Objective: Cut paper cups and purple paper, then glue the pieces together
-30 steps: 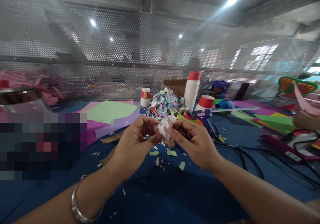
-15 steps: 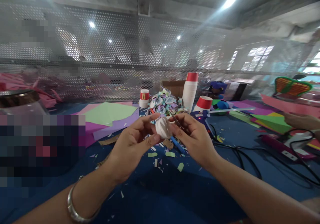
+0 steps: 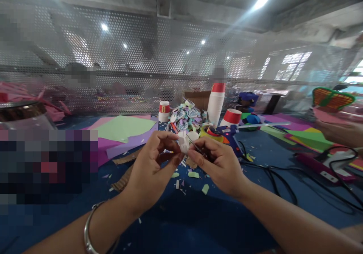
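Observation:
My left hand (image 3: 154, 167) pinches a small curled white piece (image 3: 183, 141), apparently paper, between thumb and fingers. Against its right side, my right hand (image 3: 222, 165) grips a thin dark metal tool (image 3: 193, 142) whose tip points up and left; its exact kind is hard to make out. The right thumb is close to the white piece, perhaps touching it. Just behind the hands lies a heap of small paper pieces with printed circles (image 3: 183, 125). A blue glue gun (image 3: 231, 136) with a red light rests beyond my right hand, beside a yellow roll (image 3: 211, 131).
Stacked white paper cups (image 3: 215, 108) and a red-and-white cup (image 3: 232, 116) stand behind. Coloured paper sheets (image 3: 124, 127) lie at left, near a clear jar (image 3: 25, 119). Black cables (image 3: 272, 174) and a purple power strip (image 3: 326, 169) occupy the right. Another person's hand (image 3: 337, 129) is there.
The white piece has been turned, so its curled side now shows its hollow. My right hand has shifted slightly left and down, bringing the metal tool across it.

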Motion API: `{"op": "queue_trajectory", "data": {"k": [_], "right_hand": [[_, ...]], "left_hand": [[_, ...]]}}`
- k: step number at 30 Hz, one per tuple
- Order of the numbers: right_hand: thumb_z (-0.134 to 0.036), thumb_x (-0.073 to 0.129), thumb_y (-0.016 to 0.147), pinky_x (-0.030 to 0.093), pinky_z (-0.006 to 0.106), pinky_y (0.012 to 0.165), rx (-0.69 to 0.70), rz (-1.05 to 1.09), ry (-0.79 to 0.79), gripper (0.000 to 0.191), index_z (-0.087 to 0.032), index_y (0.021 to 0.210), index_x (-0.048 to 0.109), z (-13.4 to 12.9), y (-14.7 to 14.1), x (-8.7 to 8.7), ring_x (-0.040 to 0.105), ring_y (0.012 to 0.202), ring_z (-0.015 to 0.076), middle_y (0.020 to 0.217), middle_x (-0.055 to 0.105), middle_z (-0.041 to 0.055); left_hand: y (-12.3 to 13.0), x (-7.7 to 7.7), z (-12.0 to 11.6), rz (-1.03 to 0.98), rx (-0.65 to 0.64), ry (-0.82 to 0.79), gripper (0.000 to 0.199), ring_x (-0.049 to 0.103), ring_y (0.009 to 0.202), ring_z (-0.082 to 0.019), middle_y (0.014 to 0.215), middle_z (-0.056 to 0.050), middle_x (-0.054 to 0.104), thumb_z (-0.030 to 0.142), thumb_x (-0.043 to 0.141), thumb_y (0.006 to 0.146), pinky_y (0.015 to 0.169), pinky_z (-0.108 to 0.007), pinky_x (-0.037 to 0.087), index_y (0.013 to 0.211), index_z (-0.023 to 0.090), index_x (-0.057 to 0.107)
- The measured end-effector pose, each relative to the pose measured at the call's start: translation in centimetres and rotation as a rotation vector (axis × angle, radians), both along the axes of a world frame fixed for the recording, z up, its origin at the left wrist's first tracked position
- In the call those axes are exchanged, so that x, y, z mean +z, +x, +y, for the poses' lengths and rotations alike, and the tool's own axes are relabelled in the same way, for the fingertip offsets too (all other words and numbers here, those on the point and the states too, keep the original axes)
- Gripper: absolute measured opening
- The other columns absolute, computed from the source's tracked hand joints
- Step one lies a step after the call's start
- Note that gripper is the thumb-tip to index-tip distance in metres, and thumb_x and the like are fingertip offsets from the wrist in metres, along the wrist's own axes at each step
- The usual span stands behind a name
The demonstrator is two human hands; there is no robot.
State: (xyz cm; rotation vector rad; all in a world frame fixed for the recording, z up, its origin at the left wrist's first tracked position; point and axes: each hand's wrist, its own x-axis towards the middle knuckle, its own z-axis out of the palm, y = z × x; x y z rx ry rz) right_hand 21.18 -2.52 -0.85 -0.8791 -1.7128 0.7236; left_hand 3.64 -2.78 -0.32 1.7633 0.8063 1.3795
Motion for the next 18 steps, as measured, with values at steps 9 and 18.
{"op": "queue_trajectory", "data": {"k": [9,18], "right_hand": [[-0.036,0.062,0.088,0.041,0.025,0.052,0.044,0.010,-0.035,0.016,-0.020,0.088,0.062,-0.16,0.23,-0.08,0.051,0.058,0.0119,0.069,0.054,-0.0012],[-0.037,0.063,0.088,0.039,0.025,0.050,0.026,-0.038,-0.003,0.017,-0.020,0.085,0.061,-0.29,0.33,0.15,0.050,0.057,0.0113,0.066,0.054,-0.0018]], "left_hand": [[-0.05,-0.20,-0.20,0.064,0.018,0.092,0.018,0.063,0.092,-0.016,0.097,-0.002,0.062,0.014,0.060,0.087,0.082,-0.029,0.053,0.101,0.024,0.052],[-0.15,-0.18,-0.26,0.116,0.017,0.133,0.017,0.062,0.092,-0.016,0.097,-0.002,0.058,0.013,0.059,0.087,0.088,-0.031,0.053,0.100,0.023,0.053]]}}
